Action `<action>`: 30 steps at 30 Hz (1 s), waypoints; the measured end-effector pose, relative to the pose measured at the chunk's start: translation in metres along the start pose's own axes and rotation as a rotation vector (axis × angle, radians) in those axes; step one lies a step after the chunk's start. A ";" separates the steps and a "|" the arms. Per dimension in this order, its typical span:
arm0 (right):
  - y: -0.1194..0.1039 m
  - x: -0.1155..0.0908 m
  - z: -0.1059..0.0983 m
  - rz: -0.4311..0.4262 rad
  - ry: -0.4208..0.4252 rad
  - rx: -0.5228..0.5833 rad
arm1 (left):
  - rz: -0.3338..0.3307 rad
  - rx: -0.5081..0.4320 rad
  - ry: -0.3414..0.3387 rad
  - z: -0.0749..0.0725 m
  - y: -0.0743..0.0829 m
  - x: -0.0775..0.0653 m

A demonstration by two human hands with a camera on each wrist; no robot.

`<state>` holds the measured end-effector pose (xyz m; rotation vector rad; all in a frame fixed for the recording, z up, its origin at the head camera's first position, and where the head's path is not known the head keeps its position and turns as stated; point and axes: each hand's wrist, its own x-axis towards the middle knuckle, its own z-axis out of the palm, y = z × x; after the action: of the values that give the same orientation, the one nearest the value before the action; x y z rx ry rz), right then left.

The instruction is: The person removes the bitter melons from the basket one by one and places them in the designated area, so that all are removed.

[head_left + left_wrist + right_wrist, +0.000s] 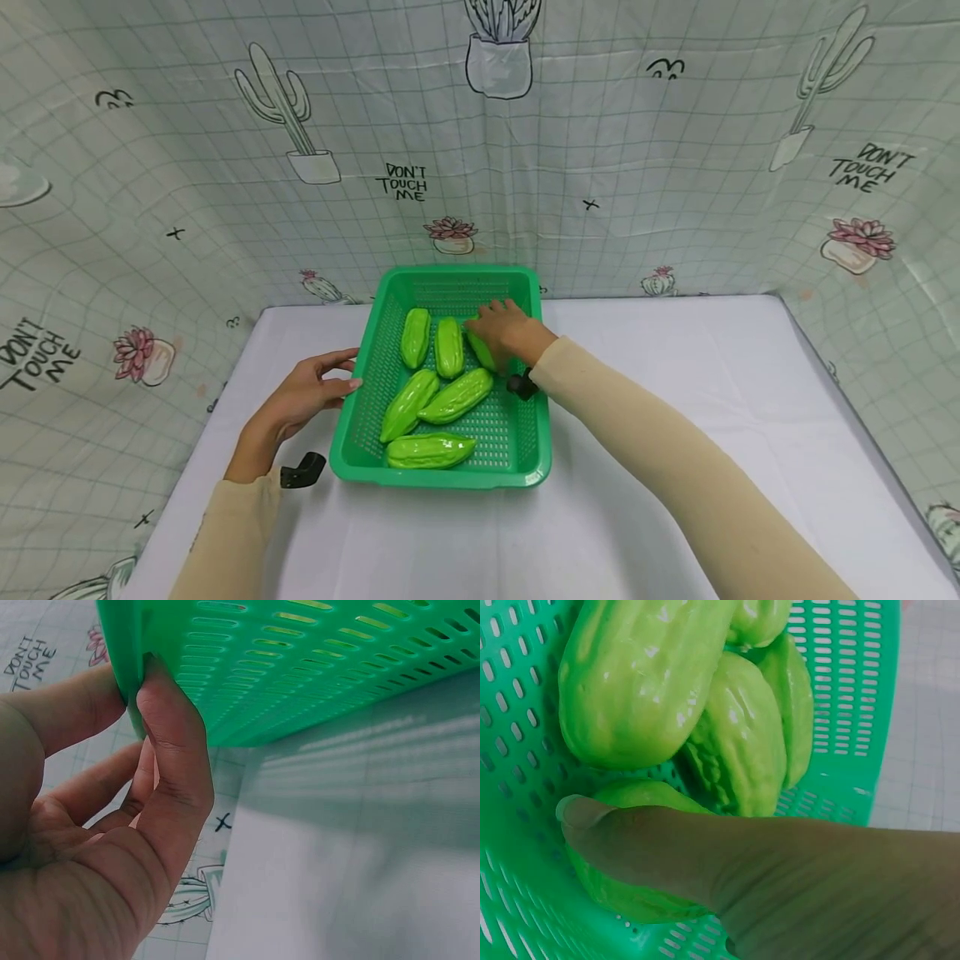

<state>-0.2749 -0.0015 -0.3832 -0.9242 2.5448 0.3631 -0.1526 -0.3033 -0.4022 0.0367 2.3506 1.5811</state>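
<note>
A green plastic basket (442, 477) with slotted walls holds several glossy, ridged bitter melons (455, 395). At its left side my left hand (303, 392) pinches the rim between thumb and fingers. The left wrist view shows that hand (142, 795) up close, its fingertips on the basket's edge (127, 667). My right hand (508, 329) reaches inside and grips a bitter melon (477, 348) near the right wall. In the right wrist view, the thumb of the right hand (705, 855) lies across this melon (622, 900); the other fingers are hidden.
The basket stands on a table with a white cloth (675, 358), close to its back edge. Behind and at both sides hangs a checked curtain (592, 150) printed with cacti and words. A small black device (303, 471) sits at the left wrist.
</note>
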 end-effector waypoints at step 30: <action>0.020 -0.085 -0.013 -0.058 0.428 0.096 | -0.012 0.018 -0.001 0.003 0.002 -0.002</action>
<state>-0.2322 0.0552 -0.3304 -1.1362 2.8762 0.0222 -0.1499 -0.3004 -0.4004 0.0272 2.3599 1.5538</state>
